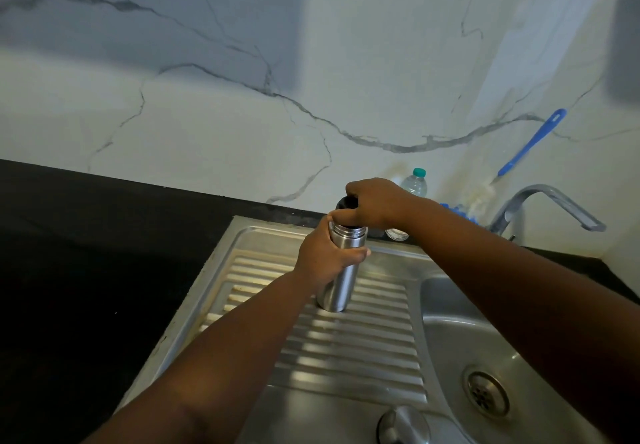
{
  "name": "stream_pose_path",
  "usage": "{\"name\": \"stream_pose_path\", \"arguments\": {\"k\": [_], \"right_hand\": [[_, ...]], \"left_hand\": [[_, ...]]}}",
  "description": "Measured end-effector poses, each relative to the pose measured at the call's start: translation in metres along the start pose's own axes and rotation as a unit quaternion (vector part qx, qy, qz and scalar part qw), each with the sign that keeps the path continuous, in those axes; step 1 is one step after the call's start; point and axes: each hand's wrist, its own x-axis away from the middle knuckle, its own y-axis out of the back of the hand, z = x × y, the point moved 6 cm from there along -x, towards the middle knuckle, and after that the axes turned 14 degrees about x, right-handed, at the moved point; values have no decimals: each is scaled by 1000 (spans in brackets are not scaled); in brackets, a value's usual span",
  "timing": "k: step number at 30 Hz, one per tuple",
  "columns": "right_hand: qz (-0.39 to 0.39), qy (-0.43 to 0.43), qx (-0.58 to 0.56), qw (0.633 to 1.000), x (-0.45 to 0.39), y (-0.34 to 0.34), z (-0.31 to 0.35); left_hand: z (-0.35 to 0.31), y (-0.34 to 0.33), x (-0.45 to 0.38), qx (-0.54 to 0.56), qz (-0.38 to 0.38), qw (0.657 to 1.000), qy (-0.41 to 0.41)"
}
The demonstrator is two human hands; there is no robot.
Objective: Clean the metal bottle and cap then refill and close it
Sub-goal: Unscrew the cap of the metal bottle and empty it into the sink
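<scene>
Head view, item by item.

- Metal bottle (338, 282): upright on ribbed drainboard (349, 350) of steel sink (446, 308), base down, mouth up. Long axis approx. vertical, top leaning slightly toward the wall. Thread rings visible just below the neck.
- Left hand (323, 254): fingers wrapped round upper bottle body, thumb near the neck; firm hold.
- Right hand (375, 202): fingers curled over dark cap (346, 202) from above. Cap sits at or just over the mouth, tilted; seated on threads or free, can't tell.
- Step in hand, as judged: cap being turned at the neck; on or off not clear from this view.
- To do well: keep bottle base planted on drainboard w/ left hand as anchor; turn cap only, axis in line w/ bottle axis to avoid cross-threading; no side pull, ribs give uneven footing.
- Also present: plastic water bottle (414, 183) w/ teal cap behind right hand, by the wall; blue-handled brush (531, 142) leaning on marble wall; tap (547, 206) at right; drain (486, 395) in basin; black counter (104, 235) at left.
</scene>
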Motion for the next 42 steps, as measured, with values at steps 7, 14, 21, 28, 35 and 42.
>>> {"name": "stream_pose_path", "arguments": {"k": [7,14,21,28,35,42], "right_hand": [[-20,51,14,998,-5,1,-1],[-32,87,31,995,-7,3,-4],[-5,11,80,997,-7,5,-2],[-37,-166,75,982,-1,-12,13],[-118,-115,78,983,8,-12,10],[-122,-71,74,987,3,-8,2]], "left_hand": [[3,1,-6,-14,16,1000,-5],[3,2,-14,-12,39,999,-9],[6,0,-17,3,43,999,-9],[7,-1,-11,-6,33,999,10],[11,0,-16,-8,58,998,15],[12,-1,-24,4,71,997,15]]}}
